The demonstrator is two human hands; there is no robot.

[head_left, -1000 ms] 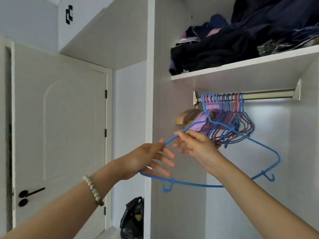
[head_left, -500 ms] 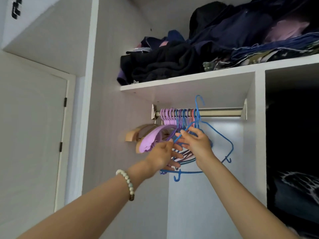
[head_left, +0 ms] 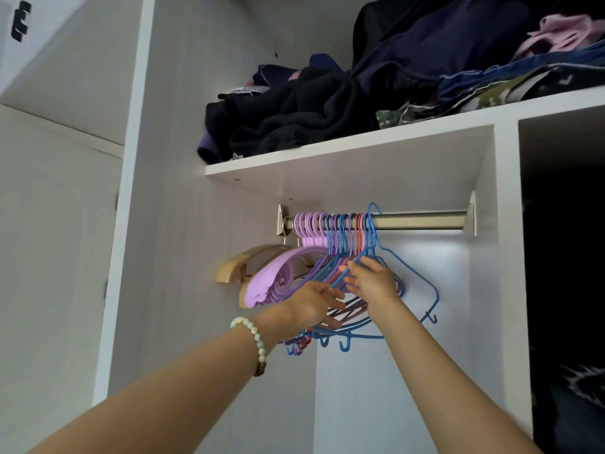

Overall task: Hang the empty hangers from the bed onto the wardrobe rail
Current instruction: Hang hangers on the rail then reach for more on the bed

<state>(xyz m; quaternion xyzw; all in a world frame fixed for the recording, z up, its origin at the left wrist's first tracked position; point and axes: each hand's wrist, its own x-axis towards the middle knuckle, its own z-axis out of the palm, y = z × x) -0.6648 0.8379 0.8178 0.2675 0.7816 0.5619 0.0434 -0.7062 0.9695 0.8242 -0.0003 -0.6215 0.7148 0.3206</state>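
Note:
A blue wire hanger [head_left: 422, 283] hangs with its hook over the metal wardrobe rail [head_left: 422, 221], at the right end of a packed row of blue, pink and purple hangers [head_left: 340, 237]. My right hand [head_left: 375, 281] grips the blue hanger's wire just below its neck. My left hand [head_left: 311, 304], with a bead bracelet on the wrist, pinches the hanger's left arm between thumb and fingers, which reach in among the other hangers. The bed is out of view.
Thick purple plastic hangers [head_left: 278, 283] and a wooden hanger [head_left: 234, 267] stick out at the rail's left end. A white shelf [head_left: 360, 152] just above the rail carries piled dark clothes [head_left: 294, 116]. A dark compartment [head_left: 563, 257] lies to the right of the side panel.
The view has moved closer to the wardrobe. Both hands lifted the blue hanger up to the rail, and its hook now sits over the rail beside the other hangers.

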